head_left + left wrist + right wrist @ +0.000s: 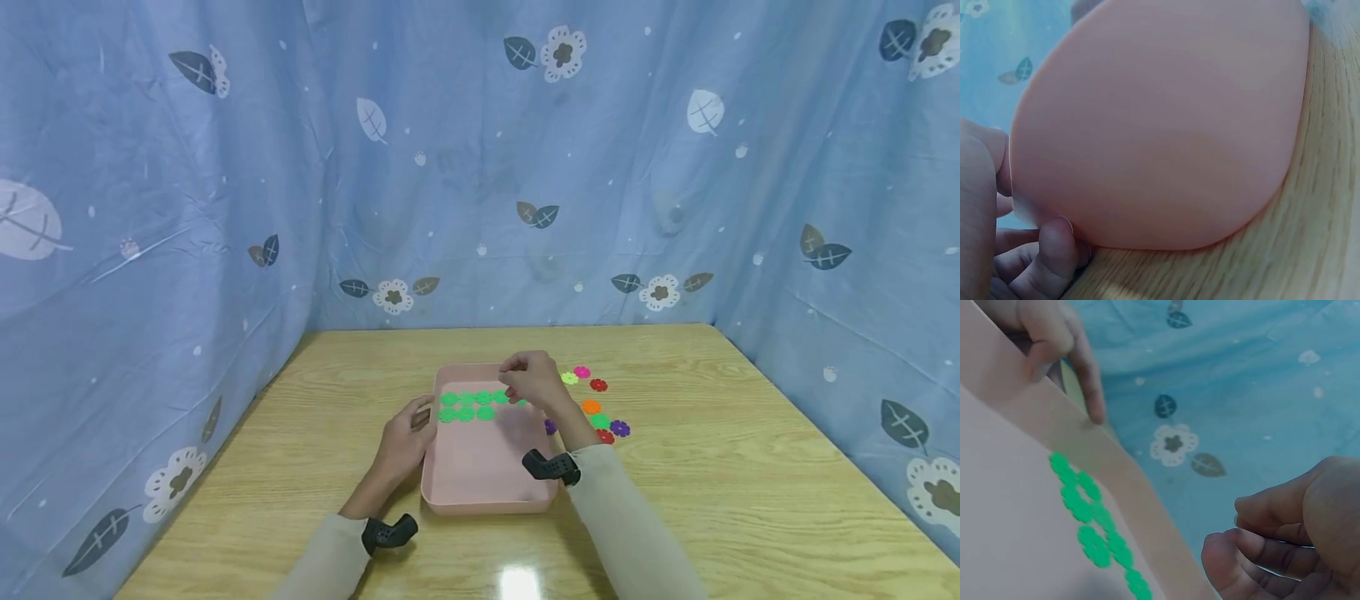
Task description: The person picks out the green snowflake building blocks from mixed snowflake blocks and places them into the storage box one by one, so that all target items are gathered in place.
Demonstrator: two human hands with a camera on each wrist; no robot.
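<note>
A pink tray (487,467) on the table holds several green flower-shaped discs (483,398), set in two rows toward its far end. My left hand (405,440) grips the tray's left wall; in the right wrist view its fingers (1094,409) reach the rim. The left wrist view shows the tray's smooth outer wall (1166,125) with a fingertip pressed low against it. Over the tray's far right part hovers my right hand (534,382), partly covering the end of the upper row. Its fingers are loosely bent, thumb apart from them, with nothing visible between.
Right of the tray lie loose flower-shaped discs: yellow (570,378), pink (582,372), red (598,385), orange (592,407), green (601,422) and purple (620,428). A patterned blue curtain (480,167) surrounds the wooden table (735,475) at the back and sides.
</note>
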